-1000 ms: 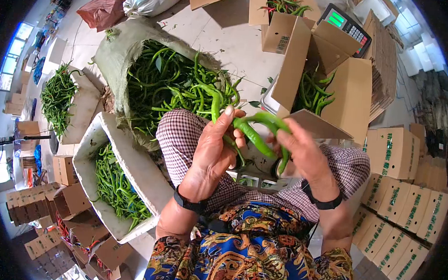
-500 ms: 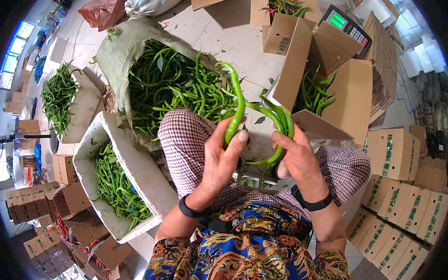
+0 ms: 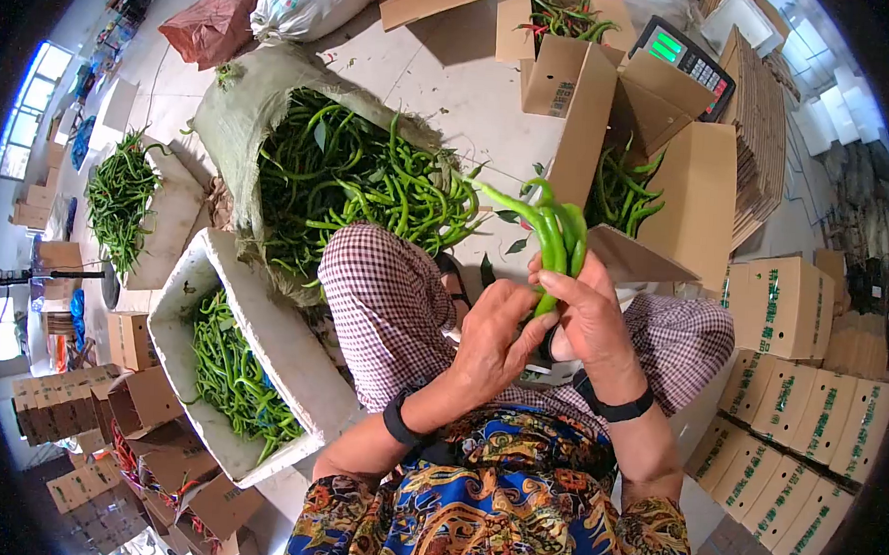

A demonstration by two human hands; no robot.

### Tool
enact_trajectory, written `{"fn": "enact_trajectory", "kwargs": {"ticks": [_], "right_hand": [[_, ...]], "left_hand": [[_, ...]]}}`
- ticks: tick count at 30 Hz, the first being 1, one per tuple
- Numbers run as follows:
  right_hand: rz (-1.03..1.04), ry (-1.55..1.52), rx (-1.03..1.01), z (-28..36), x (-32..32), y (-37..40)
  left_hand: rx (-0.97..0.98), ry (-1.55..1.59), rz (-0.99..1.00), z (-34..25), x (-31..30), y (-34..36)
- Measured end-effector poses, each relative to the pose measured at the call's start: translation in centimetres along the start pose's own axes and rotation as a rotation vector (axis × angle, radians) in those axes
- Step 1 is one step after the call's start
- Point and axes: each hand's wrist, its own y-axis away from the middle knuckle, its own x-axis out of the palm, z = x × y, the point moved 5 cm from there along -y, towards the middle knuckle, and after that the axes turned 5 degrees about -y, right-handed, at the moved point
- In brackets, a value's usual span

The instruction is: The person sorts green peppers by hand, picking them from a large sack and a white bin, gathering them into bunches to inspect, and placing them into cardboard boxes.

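A small bunch of long green chili peppers stands up out of my right hand, whose thumb and fingers are closed around it. My left hand meets it from below, its fingers and thumb closed at the lower ends of the same peppers. Exactly how many peppers are in the bunch is hard to make out. Beyond my left knee, an open green woven sack spills a large heap of green chili peppers. Right of my hands stands an open cardboard box with some green peppers inside.
To my left is a white foam box partly filled with green peppers. Another pepper pile lies farther left. A digital scale sits at the back right, near flattened cardboard. Printed cartons are stacked on the right.
My left hand has moved right and down, bringing its pepper to the bunch in my right hand. The peppers, apart before, now sit together.
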Motion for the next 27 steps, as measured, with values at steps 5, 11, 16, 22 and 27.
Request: {"fn": "enact_trajectory", "kwargs": {"ticks": [5,11,16,22,27], "right_hand": [[0.014,0.070,-0.193,4.6,-0.1,1.0],[-0.200,0.540,-0.490,14.7,-2.3,1.8],[-0.417,0.850,-0.518,18.9,-6.9,-0.9],[-0.319,1.550,-0.505,16.4,-9.8,-5.5],[-0.041,1.727,-0.348,13.6,-7.0,-4.5]], "left_hand": [[-0.431,0.409,-0.001,1.5,-1.5,0.9],[-0.565,0.501,-0.214,1.1,-10.8,0.0],[-0.590,0.530,-0.437,5.4,-16.9,1.8],[-0.774,0.263,-0.394,14.7,-17.6,6.4],[-0.933,0.148,-0.247,21.2,-15.5,12.7]]}}
